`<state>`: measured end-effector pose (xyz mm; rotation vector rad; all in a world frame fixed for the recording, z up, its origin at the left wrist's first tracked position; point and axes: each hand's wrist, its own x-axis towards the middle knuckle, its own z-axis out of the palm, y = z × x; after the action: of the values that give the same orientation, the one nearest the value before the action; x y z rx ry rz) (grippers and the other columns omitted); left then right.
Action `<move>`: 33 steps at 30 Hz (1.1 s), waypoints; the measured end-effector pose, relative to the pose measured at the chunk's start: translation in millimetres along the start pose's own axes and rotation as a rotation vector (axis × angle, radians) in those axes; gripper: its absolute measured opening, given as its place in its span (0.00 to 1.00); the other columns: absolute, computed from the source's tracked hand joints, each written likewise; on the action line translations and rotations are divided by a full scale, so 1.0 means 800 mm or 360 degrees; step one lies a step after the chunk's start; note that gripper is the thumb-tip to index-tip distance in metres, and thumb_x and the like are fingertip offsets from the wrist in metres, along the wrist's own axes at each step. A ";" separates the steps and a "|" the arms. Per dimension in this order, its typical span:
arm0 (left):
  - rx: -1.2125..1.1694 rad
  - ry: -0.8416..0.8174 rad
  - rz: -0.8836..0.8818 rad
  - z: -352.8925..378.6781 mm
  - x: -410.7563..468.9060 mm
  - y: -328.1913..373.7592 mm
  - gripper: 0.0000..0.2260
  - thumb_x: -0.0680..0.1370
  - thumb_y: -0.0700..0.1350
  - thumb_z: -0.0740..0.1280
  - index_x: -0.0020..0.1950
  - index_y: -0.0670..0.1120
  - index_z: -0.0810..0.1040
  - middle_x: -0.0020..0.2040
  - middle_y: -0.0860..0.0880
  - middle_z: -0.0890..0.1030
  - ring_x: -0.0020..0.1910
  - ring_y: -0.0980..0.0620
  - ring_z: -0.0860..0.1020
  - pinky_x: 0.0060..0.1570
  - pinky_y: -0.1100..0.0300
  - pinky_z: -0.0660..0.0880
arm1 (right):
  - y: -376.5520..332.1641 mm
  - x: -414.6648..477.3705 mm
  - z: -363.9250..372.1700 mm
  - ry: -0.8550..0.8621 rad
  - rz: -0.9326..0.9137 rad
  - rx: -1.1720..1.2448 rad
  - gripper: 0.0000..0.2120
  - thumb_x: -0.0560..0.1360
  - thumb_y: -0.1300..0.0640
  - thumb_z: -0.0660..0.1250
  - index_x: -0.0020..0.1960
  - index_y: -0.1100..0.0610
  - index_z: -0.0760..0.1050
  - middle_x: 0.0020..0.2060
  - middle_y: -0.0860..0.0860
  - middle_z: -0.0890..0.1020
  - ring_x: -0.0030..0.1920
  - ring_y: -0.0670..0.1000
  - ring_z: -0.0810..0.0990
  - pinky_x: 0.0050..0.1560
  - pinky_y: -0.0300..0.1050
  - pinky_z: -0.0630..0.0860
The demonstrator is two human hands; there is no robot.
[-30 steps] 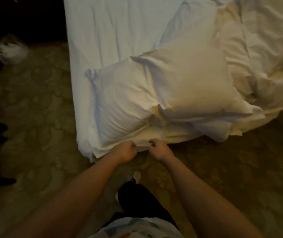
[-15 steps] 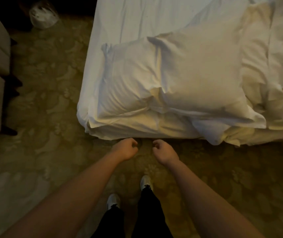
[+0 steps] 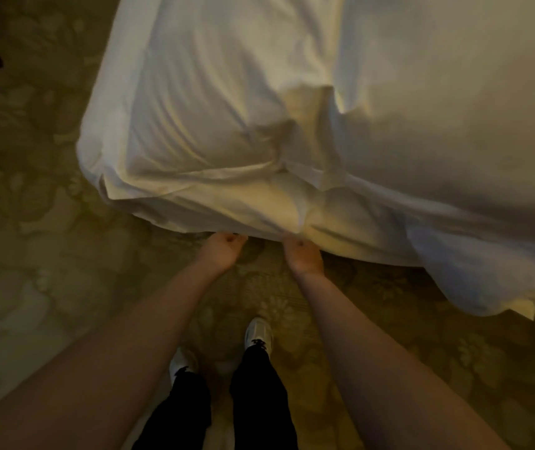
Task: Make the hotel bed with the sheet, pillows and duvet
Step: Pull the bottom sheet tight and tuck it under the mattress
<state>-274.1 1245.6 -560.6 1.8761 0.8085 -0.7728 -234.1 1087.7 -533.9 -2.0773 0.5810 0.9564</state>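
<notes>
The bed (image 3: 95,102) runs off the top and right edges, blur smears the outlines of the pillows (image 3: 201,108), and whether the curled fingers (image 3: 233,238) of the left hand (image 3: 220,252) and right hand (image 3: 303,256) actually pinch the hanging hem of the sheet (image 3: 357,228) cannot be told.

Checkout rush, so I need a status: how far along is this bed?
Done: the white sheet is laid over this corner. In hand: both hands curl at its hem; the right hand seems to have a grip, the left hand is unclear. Left: the pillows lie heaped at this edge, and no spread duvet shows.
</notes>
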 end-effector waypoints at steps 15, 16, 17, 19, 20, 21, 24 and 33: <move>-0.0747 0.0472 -0.0076 0.043 0.081 0.012 0.12 0.76 0.51 0.62 0.49 0.44 0.78 0.49 0.44 0.83 0.52 0.44 0.81 0.58 0.47 0.76 | -0.004 0.061 0.024 0.0269 0.0102 0.0672 0.09 0.76 0.58 0.63 0.39 0.59 0.78 0.30 0.52 0.82 0.25 0.48 0.77 0.28 0.39 0.74; -0.0739 0.0476 -0.0072 0.042 0.077 0.015 0.09 0.79 0.48 0.62 0.47 0.45 0.78 0.45 0.45 0.83 0.50 0.45 0.81 0.58 0.49 0.76 | -0.005 0.061 0.025 0.0290 0.0111 0.0691 0.10 0.75 0.58 0.63 0.38 0.58 0.78 0.32 0.53 0.82 0.27 0.50 0.77 0.31 0.41 0.75; -0.0710 0.0467 -0.0067 0.040 0.073 0.018 0.09 0.80 0.47 0.60 0.47 0.44 0.78 0.43 0.46 0.83 0.49 0.46 0.81 0.58 0.50 0.76 | -0.006 0.061 0.024 0.0329 0.0104 0.0668 0.10 0.74 0.57 0.63 0.38 0.58 0.78 0.35 0.54 0.83 0.31 0.52 0.78 0.35 0.44 0.75; -0.0505 0.0416 -0.0060 0.038 0.058 0.019 0.12 0.81 0.46 0.58 0.49 0.41 0.78 0.45 0.46 0.82 0.49 0.46 0.80 0.57 0.53 0.74 | -0.001 0.058 0.018 0.0379 0.0038 0.0431 0.10 0.76 0.53 0.61 0.43 0.56 0.77 0.42 0.54 0.80 0.42 0.54 0.77 0.43 0.46 0.71; -0.0364 0.0401 -0.0064 0.039 0.048 0.018 0.11 0.81 0.46 0.57 0.48 0.41 0.76 0.46 0.45 0.80 0.49 0.46 0.77 0.55 0.55 0.72 | 0.004 0.054 0.012 0.0375 -0.0038 0.0217 0.11 0.77 0.52 0.58 0.45 0.55 0.77 0.44 0.53 0.78 0.44 0.54 0.75 0.45 0.45 0.69; -0.0220 0.0408 -0.0075 0.044 0.035 0.017 0.11 0.81 0.46 0.57 0.46 0.42 0.74 0.45 0.45 0.77 0.47 0.46 0.75 0.52 0.56 0.70 | 0.010 0.051 0.006 0.0359 -0.0113 -0.0017 0.13 0.78 0.51 0.56 0.47 0.55 0.77 0.45 0.53 0.77 0.45 0.54 0.73 0.45 0.45 0.67; -0.0032 0.0503 -0.0083 0.061 -0.007 0.017 0.14 0.82 0.48 0.56 0.37 0.45 0.66 0.39 0.44 0.71 0.41 0.46 0.70 0.42 0.57 0.64 | 0.024 0.042 -0.013 0.0244 -0.0165 -0.0351 0.17 0.78 0.49 0.55 0.49 0.57 0.79 0.49 0.56 0.79 0.45 0.55 0.73 0.44 0.46 0.67; -0.0069 0.0207 -0.0170 0.062 0.008 0.000 0.12 0.81 0.49 0.56 0.45 0.44 0.73 0.46 0.43 0.77 0.48 0.43 0.75 0.48 0.55 0.70 | 0.027 0.039 -0.021 0.0011 0.0031 -0.0454 0.22 0.75 0.44 0.58 0.55 0.61 0.78 0.53 0.61 0.80 0.52 0.61 0.79 0.48 0.47 0.71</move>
<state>-279.3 1202.0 -584.3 1.8707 1.0066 -0.6984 -222.0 1058.9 -560.6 -2.3302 0.4918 1.0965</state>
